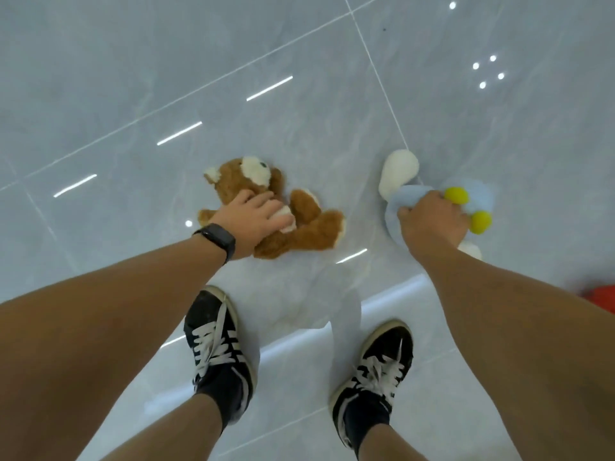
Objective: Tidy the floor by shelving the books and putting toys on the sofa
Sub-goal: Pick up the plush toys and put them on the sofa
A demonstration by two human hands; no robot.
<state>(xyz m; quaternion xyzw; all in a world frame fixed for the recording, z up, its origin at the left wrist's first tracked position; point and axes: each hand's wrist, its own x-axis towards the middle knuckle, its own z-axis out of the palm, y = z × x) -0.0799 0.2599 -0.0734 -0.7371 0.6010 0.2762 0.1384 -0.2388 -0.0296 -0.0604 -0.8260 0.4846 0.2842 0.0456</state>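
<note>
While both arms reach down to the floor: two soft toys are being gathered at once.
Step in hand: the toy half of the job, at the pick-up stage; neither toy looks lifted clear yet.
Left hand (258, 218): lies across the belly of the brown teddy bear (266, 207), fingers spread and only slightly bent over the plush; whether they have closed into a real grip I cannot tell.
Right hand (432, 221): fingers curled tight into the blue cloth of the blue and white plush toy (416, 191), clamped on it beside its two yellow knobs.
Where the toys are: the teddy bear lies on its back on the tiled floor (133, 78) at about 11 o'clock from the two shoes; the blue and white plush toy sits at about 1 o'clock, well apart from the bear.
Next move: the left hand likely needs to close on the bear's body, then both toys must come up together and go to the sofa, which is out of sight.
Books: none visible.
Other things: a dark wristband (218, 241) on the left wrist; a red object (602, 299) at the 3 o'clock edge, too cut off to identify.
Writing: none readable; the black shoes (218, 347) show white stripes and white laces only.
</note>
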